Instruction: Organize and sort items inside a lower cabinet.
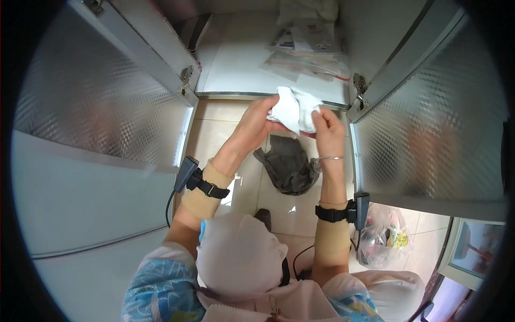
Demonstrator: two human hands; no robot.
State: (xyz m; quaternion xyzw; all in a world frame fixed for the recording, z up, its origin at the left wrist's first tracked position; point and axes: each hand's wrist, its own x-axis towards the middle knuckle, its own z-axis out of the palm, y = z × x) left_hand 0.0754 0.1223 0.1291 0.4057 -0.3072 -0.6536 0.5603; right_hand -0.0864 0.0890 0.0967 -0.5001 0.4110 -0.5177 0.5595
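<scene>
Both my hands hold a small white cloth [287, 106] in front of the cabinet's bottom edge. My left hand [257, 116] grips its left side, with the thumb on top and the fingers underneath. On the right side, the thumb and fingers of my right hand [329, 125] pinch the cloth's other part. The cloth looks folded or bunched; whether it is one piece or two I cannot tell. Below my hands a dark grey plastic bag [291, 167] lies crumpled on the tiled floor [245, 161].
Frosted-glass cabinet doors stand open at the left [100, 96] and right [434, 133]. On the cabinet shelf [233, 60] lie clear zip bags [310, 60] with papers and a pale cloth bundle [310, 12] behind. A filled transparent plastic bag [384, 237] sits on the floor at right.
</scene>
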